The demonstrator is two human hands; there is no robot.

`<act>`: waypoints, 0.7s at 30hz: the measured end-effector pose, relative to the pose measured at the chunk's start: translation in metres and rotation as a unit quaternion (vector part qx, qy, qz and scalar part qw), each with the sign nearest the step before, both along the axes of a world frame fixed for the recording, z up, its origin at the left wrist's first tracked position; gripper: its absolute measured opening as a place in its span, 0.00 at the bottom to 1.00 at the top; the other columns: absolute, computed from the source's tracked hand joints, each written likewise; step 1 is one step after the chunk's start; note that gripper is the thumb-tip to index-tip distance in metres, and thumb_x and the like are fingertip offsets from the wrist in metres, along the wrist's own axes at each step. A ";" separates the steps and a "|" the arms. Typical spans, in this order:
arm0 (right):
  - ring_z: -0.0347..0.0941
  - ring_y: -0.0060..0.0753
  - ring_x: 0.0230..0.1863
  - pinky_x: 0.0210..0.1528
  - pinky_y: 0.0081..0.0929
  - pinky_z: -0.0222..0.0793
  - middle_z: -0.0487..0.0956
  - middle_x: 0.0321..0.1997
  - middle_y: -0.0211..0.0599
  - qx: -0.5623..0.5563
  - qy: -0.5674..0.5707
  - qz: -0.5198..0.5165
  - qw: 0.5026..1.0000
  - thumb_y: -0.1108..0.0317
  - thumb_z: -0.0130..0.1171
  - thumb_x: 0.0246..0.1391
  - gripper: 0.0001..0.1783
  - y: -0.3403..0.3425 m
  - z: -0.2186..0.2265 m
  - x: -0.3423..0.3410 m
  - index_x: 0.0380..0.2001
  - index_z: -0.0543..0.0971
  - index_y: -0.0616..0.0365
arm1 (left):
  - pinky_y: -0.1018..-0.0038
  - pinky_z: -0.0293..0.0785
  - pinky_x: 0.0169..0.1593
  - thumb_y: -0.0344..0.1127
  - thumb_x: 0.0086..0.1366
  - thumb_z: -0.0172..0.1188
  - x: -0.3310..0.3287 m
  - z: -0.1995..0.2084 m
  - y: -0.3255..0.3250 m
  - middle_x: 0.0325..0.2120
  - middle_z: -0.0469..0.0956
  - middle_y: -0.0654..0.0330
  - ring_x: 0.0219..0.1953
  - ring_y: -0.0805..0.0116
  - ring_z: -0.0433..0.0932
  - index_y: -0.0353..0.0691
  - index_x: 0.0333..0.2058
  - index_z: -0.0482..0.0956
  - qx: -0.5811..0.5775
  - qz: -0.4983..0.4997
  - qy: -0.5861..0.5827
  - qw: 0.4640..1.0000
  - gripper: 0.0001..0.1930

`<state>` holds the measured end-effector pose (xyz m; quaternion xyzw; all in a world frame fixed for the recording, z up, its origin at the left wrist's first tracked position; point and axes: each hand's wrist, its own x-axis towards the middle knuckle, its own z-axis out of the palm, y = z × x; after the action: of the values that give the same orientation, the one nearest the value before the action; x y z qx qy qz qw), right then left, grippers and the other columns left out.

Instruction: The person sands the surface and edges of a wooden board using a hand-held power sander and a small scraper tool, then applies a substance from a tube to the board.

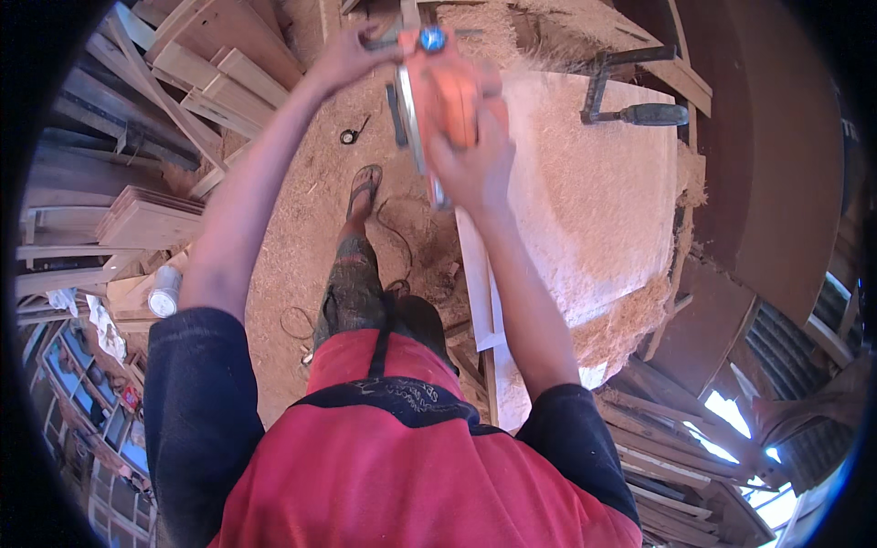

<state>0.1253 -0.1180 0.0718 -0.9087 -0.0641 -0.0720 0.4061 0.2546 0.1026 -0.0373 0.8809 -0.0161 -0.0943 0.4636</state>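
Observation:
An orange electric hand planer (457, 96) with a blue-topped front knob (432, 38) stands over the left edge of a pale wooden board (585, 183). My right hand (475, 164) wraps round its rear handle. With its fingers, my left hand (352, 59) grips the front left side of the planer, at a dark bar there; the fingertips are partly blurred. Shavings fly up from the planer's right side and lie over the board. A clamp (598, 91) with a dark handle (653, 115) sits at the board's far right.
Stacked planks (228, 82) line the left side, near a metal can (165, 290). A tape measure (348, 137) lies on the dusty floor. A cord (397, 237) runs past my sandalled foot (364, 190). Large brown panels (776, 137) lean at the right.

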 end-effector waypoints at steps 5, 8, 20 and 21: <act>0.81 0.54 0.39 0.42 0.42 0.75 0.82 0.36 0.51 -0.018 0.043 -0.020 0.999 0.58 0.67 0.51 0.24 0.007 0.001 0.018 0.49 0.78 0.60 | 0.70 0.73 0.58 0.49 0.51 0.79 0.007 0.021 -0.009 0.55 0.76 0.46 0.56 0.61 0.76 0.31 0.65 0.65 -0.164 0.066 -0.007 0.984 0.49; 0.80 0.54 0.37 0.38 0.44 0.74 0.80 0.29 0.49 0.054 0.039 -0.035 0.997 0.58 0.67 0.45 0.18 -0.007 0.005 -0.039 0.37 0.79 0.58 | 0.69 0.75 0.54 0.58 0.50 0.76 -0.052 0.011 -0.021 0.50 0.80 0.48 0.50 0.63 0.79 0.31 0.63 0.70 -0.109 0.048 -0.008 0.993 0.49; 0.82 0.55 0.31 0.33 0.42 0.77 0.81 0.28 0.49 -0.055 0.255 -0.134 0.956 0.68 0.68 0.38 0.21 -0.151 0.040 -0.489 0.41 0.79 0.60 | 0.58 0.71 0.56 0.58 0.42 0.79 -0.455 0.052 -0.157 0.44 0.74 0.43 0.51 0.46 0.74 0.30 0.57 0.74 -0.067 -0.054 0.091 0.992 0.49; 0.82 0.55 0.31 0.33 0.42 0.77 0.81 0.28 0.49 -0.053 0.254 -0.135 0.956 0.68 0.68 0.38 0.21 -0.153 0.038 -0.493 0.41 0.79 0.60 | 0.59 0.71 0.55 0.58 0.41 0.79 -0.461 0.056 -0.160 0.44 0.75 0.44 0.50 0.46 0.74 0.29 0.56 0.74 -0.068 -0.055 0.105 0.991 0.49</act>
<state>-0.3674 -0.2708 0.1101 -0.9176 0.1607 0.1109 0.3463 -0.2062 -0.0577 0.0191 0.8301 -0.0216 -0.2103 0.5161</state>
